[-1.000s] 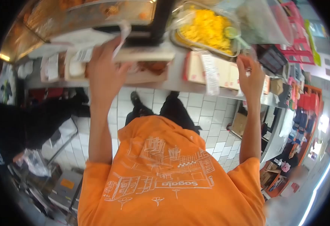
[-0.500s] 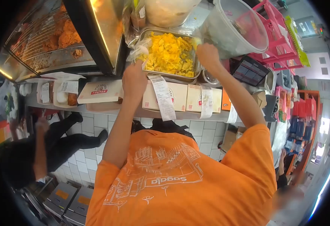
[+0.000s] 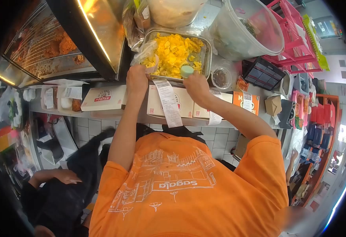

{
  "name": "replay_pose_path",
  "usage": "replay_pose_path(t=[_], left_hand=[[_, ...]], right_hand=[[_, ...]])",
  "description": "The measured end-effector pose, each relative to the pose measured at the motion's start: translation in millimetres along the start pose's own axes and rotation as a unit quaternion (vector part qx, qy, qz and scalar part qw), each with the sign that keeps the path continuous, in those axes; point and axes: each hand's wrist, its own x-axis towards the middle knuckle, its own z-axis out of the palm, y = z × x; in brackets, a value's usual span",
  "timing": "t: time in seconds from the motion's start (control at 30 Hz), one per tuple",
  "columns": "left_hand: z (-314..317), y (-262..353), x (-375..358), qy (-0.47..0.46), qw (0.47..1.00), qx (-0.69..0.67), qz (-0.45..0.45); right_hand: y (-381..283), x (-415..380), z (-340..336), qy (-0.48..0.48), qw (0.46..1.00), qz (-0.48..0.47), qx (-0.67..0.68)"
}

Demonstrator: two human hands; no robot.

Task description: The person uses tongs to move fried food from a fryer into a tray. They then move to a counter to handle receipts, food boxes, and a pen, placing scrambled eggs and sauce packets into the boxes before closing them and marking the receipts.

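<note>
A metal tray (image 3: 209, 53) on the counter holds a heap of yellow, scrambled-egg-like pieces (image 3: 177, 49). My right hand (image 3: 197, 87) is closed around a small pale green scoop (image 3: 187, 71), whose round head is over the tray's near right part. At the tray's near left corner, my left hand (image 3: 136, 79) is closed; what its fingers grip is hidden. Just beyond them, a crumpled clear plastic bag (image 3: 144, 53) and a pinkish curved piece (image 3: 154, 65) lie against the food. Below the tray stand cartons (image 3: 180, 103) with a long paper receipt (image 3: 168, 103) on top.
A lit glass cabinet (image 3: 48, 39) with fried chicken stands at left. To the right are a large clear tub (image 3: 248, 35), a round lidded cup (image 3: 222, 76), a dark tablet (image 3: 263, 74) and pink racks (image 3: 295, 35). Another person (image 3: 58, 193) is at lower left.
My right hand has moved from the tray's far right edge down toward its near edge with the scoop. My left hand has shifted slightly left and nearer. The other person has moved.
</note>
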Motion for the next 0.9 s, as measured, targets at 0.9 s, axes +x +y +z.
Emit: replay_pose_path(t=[0.9], left_hand=[[-194, -125, -49, -0.004, 0.998, -0.008, 0.061]], right_hand=[[-107, -54, -108, -0.22, 0.739, 0.098, 0.629]])
